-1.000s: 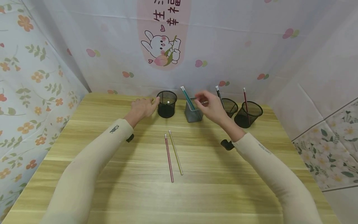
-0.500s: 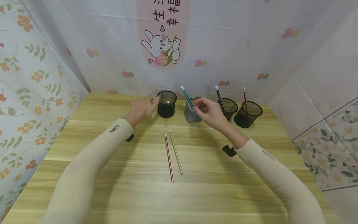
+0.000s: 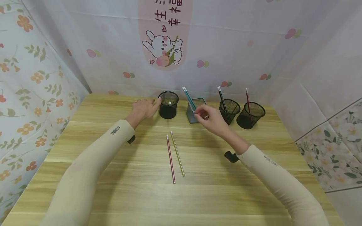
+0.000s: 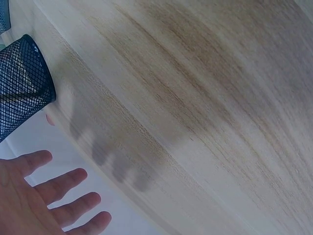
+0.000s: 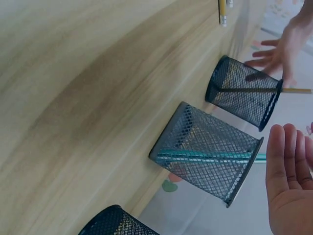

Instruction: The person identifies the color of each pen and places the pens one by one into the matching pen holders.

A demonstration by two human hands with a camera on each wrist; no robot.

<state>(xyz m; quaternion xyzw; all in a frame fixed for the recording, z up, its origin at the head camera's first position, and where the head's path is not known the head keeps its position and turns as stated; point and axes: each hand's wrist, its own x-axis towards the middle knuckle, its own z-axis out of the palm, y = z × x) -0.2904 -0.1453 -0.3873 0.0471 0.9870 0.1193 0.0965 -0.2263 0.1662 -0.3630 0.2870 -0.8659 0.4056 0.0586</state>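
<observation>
My left hand (image 3: pixel 143 109), fingers spread, has its thumb at the rim of a round black mesh pen cup (image 3: pixel 168 110); one pencil (image 5: pixel 296 90) stands in that cup. In the left wrist view the fingers (image 4: pixel 61 186) are apart with nothing between them. My right hand (image 3: pixel 212 121), loosely bent and holding nothing, is at the near right side of a square grey mesh pen cup (image 3: pixel 192 116). Teal pencils (image 3: pixel 189 97) lean in the square cup. The right wrist view shows the right fingers (image 5: pixel 278 154) beside its top opening.
A red pencil (image 3: pixel 171 160) and a yellow pencil (image 3: pixel 177 153) lie on the wooden table (image 3: pixel 215 194). To the right stand a round cup (image 3: pixel 232 108) with black pencils (image 3: pixel 222 97) and another cup (image 3: pixel 255 114) with a dark red pencil (image 3: pixel 248 99). A curtain (image 3: pixel 226 37) hangs behind.
My right hand has drawn back slightly from over the square cup toward me, uncovering more of its rim. My left hand, the cups and the pencils stay in place.
</observation>
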